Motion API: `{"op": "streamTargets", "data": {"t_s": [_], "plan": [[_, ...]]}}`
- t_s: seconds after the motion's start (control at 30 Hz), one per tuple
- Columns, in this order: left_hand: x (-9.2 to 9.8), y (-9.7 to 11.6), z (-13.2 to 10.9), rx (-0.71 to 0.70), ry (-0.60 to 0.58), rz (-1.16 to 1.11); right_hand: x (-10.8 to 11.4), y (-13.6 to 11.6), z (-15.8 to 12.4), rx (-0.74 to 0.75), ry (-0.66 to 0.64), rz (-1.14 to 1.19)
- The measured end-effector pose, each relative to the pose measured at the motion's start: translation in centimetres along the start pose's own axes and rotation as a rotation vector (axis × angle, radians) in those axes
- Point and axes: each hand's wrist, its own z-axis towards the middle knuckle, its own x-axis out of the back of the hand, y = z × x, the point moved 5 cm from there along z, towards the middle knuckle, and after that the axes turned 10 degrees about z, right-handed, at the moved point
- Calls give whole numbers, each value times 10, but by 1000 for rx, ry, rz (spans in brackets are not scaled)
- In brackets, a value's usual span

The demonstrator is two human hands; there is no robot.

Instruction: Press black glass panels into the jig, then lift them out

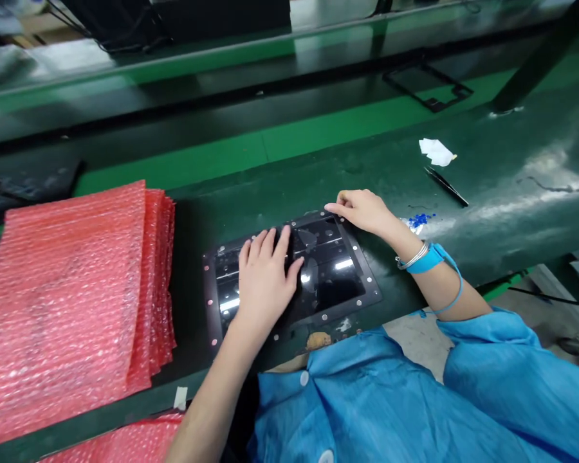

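A black glossy panel (335, 283) in a dark frame with small round studs along its rim lies flat on the dark green bench in front of me. My left hand (265, 280) rests flat on the panel's left half, fingers spread. My right hand (364, 211) pinches at the panel's far right corner with thumb and forefinger; what it pinches is too small to see. A blue wrist strap and a silver bangle sit on my right wrist.
A thick stack of pink bubble-wrap sheets (72, 302) lies at the left. Black tweezers (446, 186), a white paper scrap (437, 152) and blue bits (421, 220) lie to the right. Another black frame (427, 85) sits on the far belt.
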Motion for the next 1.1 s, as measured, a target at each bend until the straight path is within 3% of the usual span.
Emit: {"op": "streamTargets", "data": {"t_s": [0.17,0.3,0.53,0.67,0.8,0.9,1.0,1.1], "plan": [[-11,-11,11,68,70,53,0,-4,-6,-25,50,38],[-2,-12,14,141,125,43,-2,-5,-8,-12,93,182],[41,-19,5,162,284,-170,-16,-18,-21,5,-253,771],[53,-48,-17,261,395,-302,-15,-22,-24,30,-211,865],[34,-94,-41,604,436,-697,-18,-21,-24,44,-156,899],[10,-110,-47,826,387,-1029,-24,-18,-24,9,-126,943],[0,-116,-48,942,444,-1190,-26,-19,-26,-16,-75,1005],[0,-122,-46,966,578,-1185,-20,-27,-30,37,-51,1060]]}}
